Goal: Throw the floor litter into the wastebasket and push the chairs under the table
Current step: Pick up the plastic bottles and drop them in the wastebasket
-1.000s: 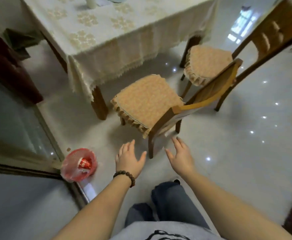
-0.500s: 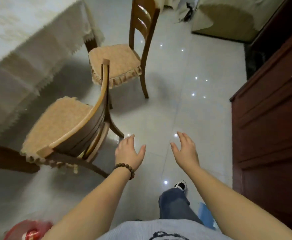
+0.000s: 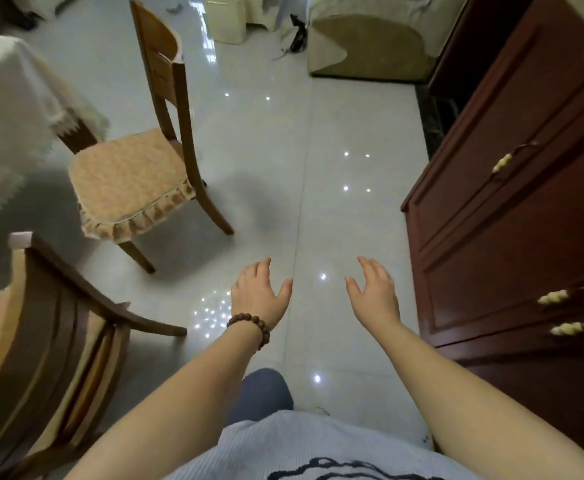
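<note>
Two wooden chairs with tan frilled cushions stand pulled out from the table (image 3: pixel 3 109), which wears a cream lace cloth at the left edge. The far chair (image 3: pixel 134 181) is upright beside the table corner. The near chair (image 3: pixel 51 327) fills the lower left, its curved backrest towards me. My left hand (image 3: pixel 257 296), a bead bracelet on its wrist, hovers open over the floor to the right of the near chair, touching nothing. My right hand (image 3: pixel 375 294) is open too, close to the cabinet. The wastebasket is out of view.
A dark red wooden cabinet (image 3: pixel 512 216) with brass handles runs along the right. Cream-covered sofas (image 3: pixel 366 46) stand at the back, with dark bits of litter (image 3: pixel 297 36) on the glossy tiled floor between them. A bare strip of floor lies between the chairs and the cabinet.
My view has swung right, from the table and the red wastebasket towards the cabinet and the sofas. The wastebasket has left the frame. Both hands stayed open and empty.
</note>
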